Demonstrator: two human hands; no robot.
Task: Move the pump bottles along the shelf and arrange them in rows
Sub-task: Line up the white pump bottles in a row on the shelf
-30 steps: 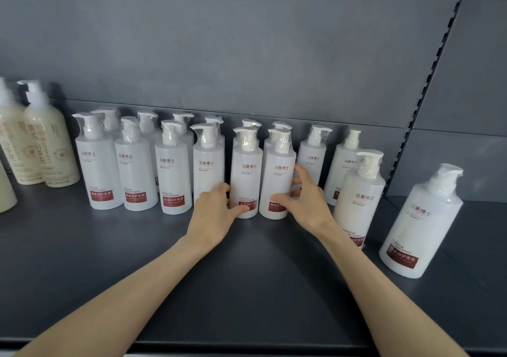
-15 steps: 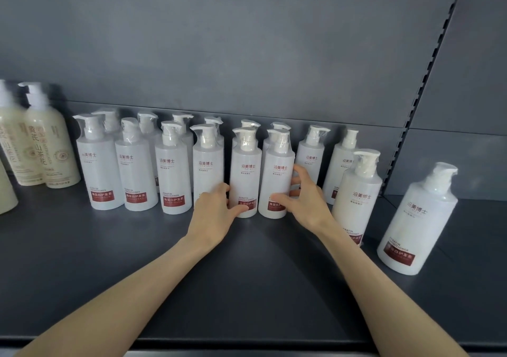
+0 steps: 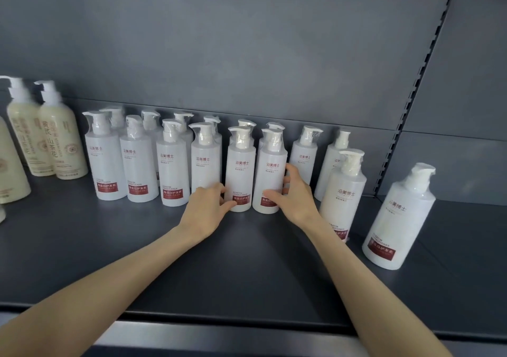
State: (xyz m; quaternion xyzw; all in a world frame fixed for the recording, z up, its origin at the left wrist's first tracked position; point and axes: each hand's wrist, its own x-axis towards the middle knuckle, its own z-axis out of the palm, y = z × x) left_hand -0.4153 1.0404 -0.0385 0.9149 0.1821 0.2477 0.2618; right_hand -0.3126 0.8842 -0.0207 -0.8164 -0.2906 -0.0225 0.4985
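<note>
Btls (image 3: 241,170): "KERATIN CONDITIONER" label.

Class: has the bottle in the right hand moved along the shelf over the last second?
No. The bottle in the right hand sits as near the back bottle to its right as before; only the camera shifted.

Only one view is given: a wide-angle camera worn on the head, pointed forward and slightly downward. The shelf (image 3: 247,268) is seen from close in front, and its back panel (image 3: 247,54) is faced nearly squarely.
</note>
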